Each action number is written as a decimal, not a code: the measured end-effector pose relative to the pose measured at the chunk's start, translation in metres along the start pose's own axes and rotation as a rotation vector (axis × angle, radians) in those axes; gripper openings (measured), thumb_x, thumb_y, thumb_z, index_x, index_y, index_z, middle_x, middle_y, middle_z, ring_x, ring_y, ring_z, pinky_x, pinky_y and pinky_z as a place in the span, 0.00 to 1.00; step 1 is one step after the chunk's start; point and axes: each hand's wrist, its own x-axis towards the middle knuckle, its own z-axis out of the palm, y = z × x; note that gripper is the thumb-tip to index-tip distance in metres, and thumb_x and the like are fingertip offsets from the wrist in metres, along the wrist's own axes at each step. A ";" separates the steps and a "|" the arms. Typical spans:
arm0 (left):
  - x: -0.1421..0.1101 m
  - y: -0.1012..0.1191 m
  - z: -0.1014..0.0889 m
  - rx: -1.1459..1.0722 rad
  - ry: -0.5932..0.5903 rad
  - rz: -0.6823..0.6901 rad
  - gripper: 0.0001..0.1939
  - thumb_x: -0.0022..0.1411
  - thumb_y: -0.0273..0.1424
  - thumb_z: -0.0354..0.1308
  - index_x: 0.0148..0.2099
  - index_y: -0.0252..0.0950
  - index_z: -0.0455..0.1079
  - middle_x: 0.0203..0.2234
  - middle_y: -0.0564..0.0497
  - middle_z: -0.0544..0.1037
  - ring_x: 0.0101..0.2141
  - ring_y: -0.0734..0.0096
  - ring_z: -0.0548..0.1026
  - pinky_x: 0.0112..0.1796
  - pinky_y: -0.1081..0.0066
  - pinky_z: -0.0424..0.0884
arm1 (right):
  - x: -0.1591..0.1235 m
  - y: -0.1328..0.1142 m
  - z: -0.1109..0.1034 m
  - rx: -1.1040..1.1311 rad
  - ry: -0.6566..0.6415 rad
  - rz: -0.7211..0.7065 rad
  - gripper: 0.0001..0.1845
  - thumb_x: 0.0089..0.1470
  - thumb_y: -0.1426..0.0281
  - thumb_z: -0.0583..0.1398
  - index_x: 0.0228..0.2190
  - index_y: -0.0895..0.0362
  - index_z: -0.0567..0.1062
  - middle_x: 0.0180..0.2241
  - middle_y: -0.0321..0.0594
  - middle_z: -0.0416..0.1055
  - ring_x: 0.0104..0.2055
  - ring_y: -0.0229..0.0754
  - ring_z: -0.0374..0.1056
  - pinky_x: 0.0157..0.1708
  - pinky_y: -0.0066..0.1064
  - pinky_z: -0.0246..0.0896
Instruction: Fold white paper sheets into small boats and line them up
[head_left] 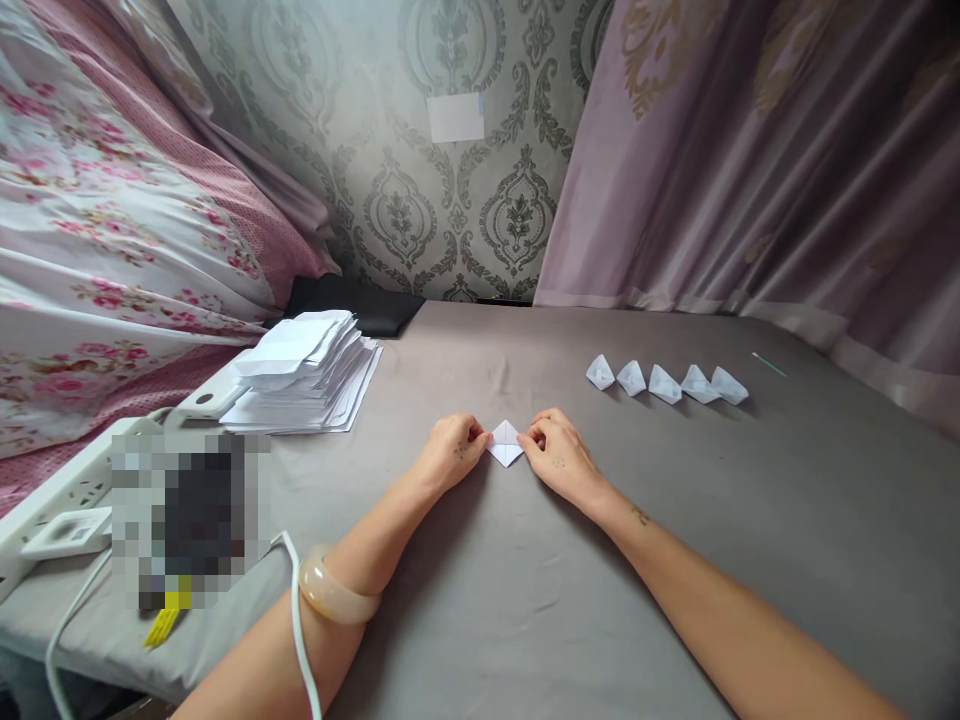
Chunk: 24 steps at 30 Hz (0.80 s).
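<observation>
Covering the surface, a grey cloth (480,620) meets damask wallpaper (450,210) and curtains (750,170).

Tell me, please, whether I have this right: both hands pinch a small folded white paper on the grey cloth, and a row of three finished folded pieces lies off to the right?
Not quite: the head view shows five folded pieces in that row, not three. The rest holds: the left hand and right hand pinch the small folded paper on the grey cloth.
</observation>
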 end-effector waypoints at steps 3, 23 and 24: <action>0.000 -0.004 0.004 0.032 0.034 0.046 0.07 0.59 0.32 0.52 0.32 0.35 0.68 0.25 0.50 0.73 0.27 0.70 0.69 0.29 0.72 0.61 | 0.000 0.000 0.000 -0.019 -0.002 0.012 0.09 0.52 0.70 0.57 0.22 0.56 0.66 0.35 0.39 0.64 0.31 0.37 0.64 0.39 0.32 0.60; -0.033 0.022 -0.002 0.564 -0.174 0.481 0.15 0.55 0.19 0.47 0.42 0.33 0.70 0.39 0.41 0.73 0.42 0.59 0.68 0.42 0.63 0.66 | -0.032 -0.028 -0.005 -0.445 -0.100 -0.365 0.20 0.60 0.70 0.48 0.52 0.62 0.66 0.41 0.51 0.65 0.41 0.47 0.60 0.43 0.38 0.58; -0.033 0.020 -0.003 0.525 -0.161 0.466 0.16 0.54 0.19 0.47 0.42 0.34 0.70 0.39 0.42 0.74 0.42 0.59 0.69 0.41 0.64 0.66 | -0.032 -0.029 -0.005 -0.443 -0.096 -0.370 0.19 0.60 0.70 0.48 0.51 0.61 0.66 0.40 0.51 0.65 0.41 0.47 0.60 0.43 0.38 0.58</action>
